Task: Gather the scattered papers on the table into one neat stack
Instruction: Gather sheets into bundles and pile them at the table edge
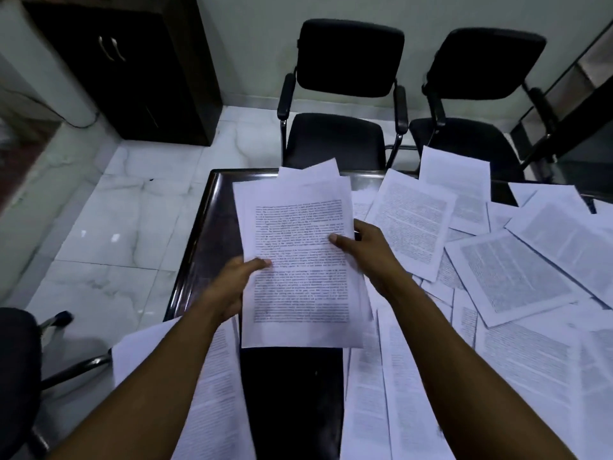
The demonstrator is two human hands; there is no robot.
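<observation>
I hold a loose bundle of printed papers (298, 234) above the dark table (199, 247), its sheets fanned unevenly at the top. My left hand (232, 287) grips the bundle's left edge with the thumb on the top page. My right hand (365, 250) grips the right edge, thumb also on top. Several scattered printed sheets (510, 280) lie overlapping across the right half of the table. More sheets (215, 386) lie under my left forearm near the front edge.
Two black armchairs (341, 94) (477, 94) stand behind the table's far edge. A dark cabinet (126, 71) is at the back left. Part of a wheeled chair (20, 376) shows at the lower left. White marble floor (109, 227) lies left of the table.
</observation>
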